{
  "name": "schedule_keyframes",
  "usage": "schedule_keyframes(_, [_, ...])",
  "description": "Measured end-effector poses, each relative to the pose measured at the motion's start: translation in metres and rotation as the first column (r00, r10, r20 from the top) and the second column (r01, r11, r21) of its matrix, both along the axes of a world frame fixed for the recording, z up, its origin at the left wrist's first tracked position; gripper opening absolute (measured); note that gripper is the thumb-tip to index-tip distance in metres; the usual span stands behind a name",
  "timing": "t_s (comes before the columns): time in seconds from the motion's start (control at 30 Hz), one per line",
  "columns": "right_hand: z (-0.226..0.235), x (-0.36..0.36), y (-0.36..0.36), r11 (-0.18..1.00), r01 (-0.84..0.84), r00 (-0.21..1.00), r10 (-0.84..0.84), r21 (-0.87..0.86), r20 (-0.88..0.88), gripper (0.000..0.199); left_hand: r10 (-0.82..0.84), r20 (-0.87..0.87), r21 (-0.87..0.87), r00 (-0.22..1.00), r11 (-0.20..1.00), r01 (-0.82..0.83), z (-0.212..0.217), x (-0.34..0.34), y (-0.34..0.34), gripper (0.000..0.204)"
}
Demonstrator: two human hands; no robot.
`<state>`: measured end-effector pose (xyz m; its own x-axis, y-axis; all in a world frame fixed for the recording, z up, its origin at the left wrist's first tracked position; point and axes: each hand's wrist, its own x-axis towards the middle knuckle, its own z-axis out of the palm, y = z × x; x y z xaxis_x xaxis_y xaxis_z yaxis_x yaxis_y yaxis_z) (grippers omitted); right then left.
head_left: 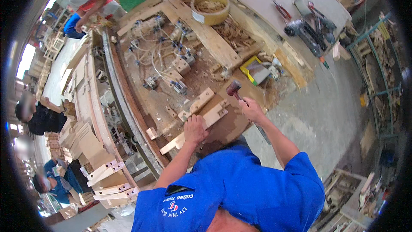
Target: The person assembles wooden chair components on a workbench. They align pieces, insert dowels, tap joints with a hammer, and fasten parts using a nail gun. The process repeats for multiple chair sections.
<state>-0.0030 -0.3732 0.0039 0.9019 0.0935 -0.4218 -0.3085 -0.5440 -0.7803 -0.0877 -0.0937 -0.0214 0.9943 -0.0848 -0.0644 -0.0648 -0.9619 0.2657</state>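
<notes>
The left hand (196,129) is laid over a long pale wooden bar (214,115), set near the front of a brown, dusty workbench (158,103); whether its fingers are clamped cannot be told. By the right hand (252,111), a dark-red-headed mallet (234,87) is gripped, raised beside the bar's far end. Farther off, wood scraps (209,6) are held in a round yellow tub (211,19).

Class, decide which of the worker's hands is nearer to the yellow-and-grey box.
Right. The right hand, holding a mallet, is on the worker's side of the box; the left hand, on a wood strip, is farther off, below and left in the picture.
</notes>
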Motion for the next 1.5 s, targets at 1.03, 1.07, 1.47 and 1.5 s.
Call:
schedule_keyframes(1.03, [0.001, 0.093, -0.024, 0.834, -0.374, 0.927, 0.335, 0.407, 0.166, 0.037, 0.359, 0.049, -0.291, 0.932, 0.898, -0.33, 0.094, -0.004, -0.029, 0.058])
schedule_keyframes(1.07, [0.006, 0.071, -0.011, 0.757, -0.387, 0.908, 0.414, 0.526, 0.071, 0.044, 0.381, 0.094, -0.347, 0.92, 0.879, -0.328, 0.101, 0.005, -0.033, 0.058])
schedule_keyframes(1.47, [0.095, 0.078, 0.076, 0.567, -0.474, 0.88, 0.282, 0.674, 0.381, 0.058, 0.125, -0.04, -0.958, 0.991, 0.278, -0.074, 0.152, 0.062, -0.036, 0.066])
schedule_keyframes(1.5, [0.099, 0.075, 0.076, 0.547, -0.491, 0.871, 0.3, 0.678, 0.389, 0.057, 0.123, 0.021, -0.965, 0.992, 0.262, -0.012, 0.149, 0.061, -0.031, 0.063])
